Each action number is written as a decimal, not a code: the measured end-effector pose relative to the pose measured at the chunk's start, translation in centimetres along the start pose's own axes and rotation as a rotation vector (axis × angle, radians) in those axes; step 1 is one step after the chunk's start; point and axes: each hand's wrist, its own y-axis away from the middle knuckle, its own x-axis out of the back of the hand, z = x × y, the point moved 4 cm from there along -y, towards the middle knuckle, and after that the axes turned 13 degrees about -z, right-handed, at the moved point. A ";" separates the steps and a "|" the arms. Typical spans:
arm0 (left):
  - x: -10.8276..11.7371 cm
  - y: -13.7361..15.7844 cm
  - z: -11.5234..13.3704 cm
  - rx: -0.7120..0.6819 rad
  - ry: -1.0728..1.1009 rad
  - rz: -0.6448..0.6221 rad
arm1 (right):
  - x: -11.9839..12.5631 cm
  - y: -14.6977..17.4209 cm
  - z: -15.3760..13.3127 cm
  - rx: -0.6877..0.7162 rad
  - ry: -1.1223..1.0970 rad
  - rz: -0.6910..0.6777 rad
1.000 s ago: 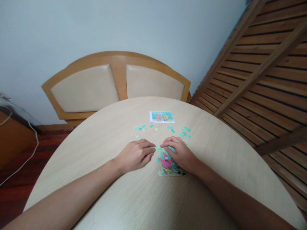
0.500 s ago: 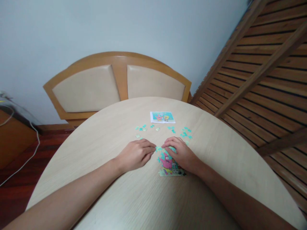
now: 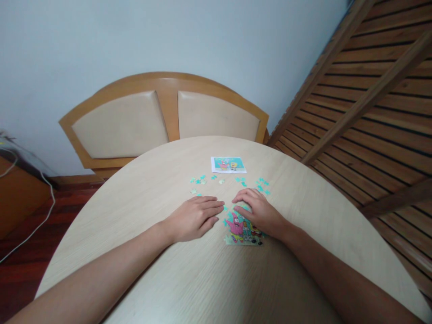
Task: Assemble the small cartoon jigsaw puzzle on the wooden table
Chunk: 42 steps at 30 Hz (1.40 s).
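Observation:
A partly joined jigsaw puzzle (image 3: 237, 230) lies flat on the table, with a pink starfish figure and other cartoon figures on it. Its upper edge is uneven. My left hand (image 3: 196, 218) rests beside its upper left edge, fingers stretched out flat and fingertips touching or nearly touching a small turquoise part there. Over the puzzle's upper right is my right hand (image 3: 261, 212), its thumb apart from the curved fingers and nothing visible held. This hand hides part of the puzzle's right side and top.
Beyond the hands lie loose puzzle pieces, several at the left (image 3: 198, 182) and several at the right (image 3: 263, 186). A printed picture card (image 3: 228, 165) lies farther back on the round table (image 3: 162, 274). A padded headboard (image 3: 121, 126) and slatted wooden panel (image 3: 367, 85) stand behind.
My left fingers have straightened and flattened. My right hand has lifted slightly away and its fingers have spread from the thumb, uncovering more of the puzzle's right side.

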 end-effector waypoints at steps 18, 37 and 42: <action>-0.1 -0.6 0.2 0.014 -0.066 -0.021 | 0.3 -0.3 0.1 0.052 -0.004 0.034; 0.3 -0.2 -1.4 0.165 -0.021 0.160 | 2.1 0.8 5.7 -0.324 0.075 0.343; 0.4 0.7 -3.5 0.409 0.013 0.253 | 1.8 1.1 6.8 -0.467 0.180 0.305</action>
